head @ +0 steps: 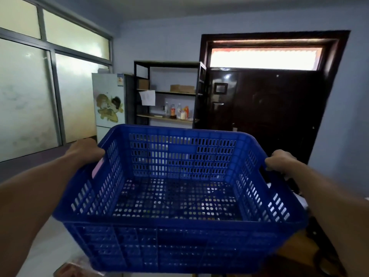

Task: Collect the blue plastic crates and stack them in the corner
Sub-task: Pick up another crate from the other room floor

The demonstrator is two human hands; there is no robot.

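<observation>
The blue crate [175,196] fills the lower middle of the view, empty, held up in the air in front of the person, its near wall lower than its far wall, so it tips slightly toward the camera; beyond it stand a dark door [265,116], a shelf unit [169,92] and a small fridge [108,100]; to carry it well, I would keep the rim level, both arms pulling evenly, and watch the floor past the crate, since the crate hides what lies below; the left hand [85,150] is closed over the left rim near the far corner; the right hand [279,159] is closed over the right rim opposite, so the crate hangs between the two grips.
</observation>
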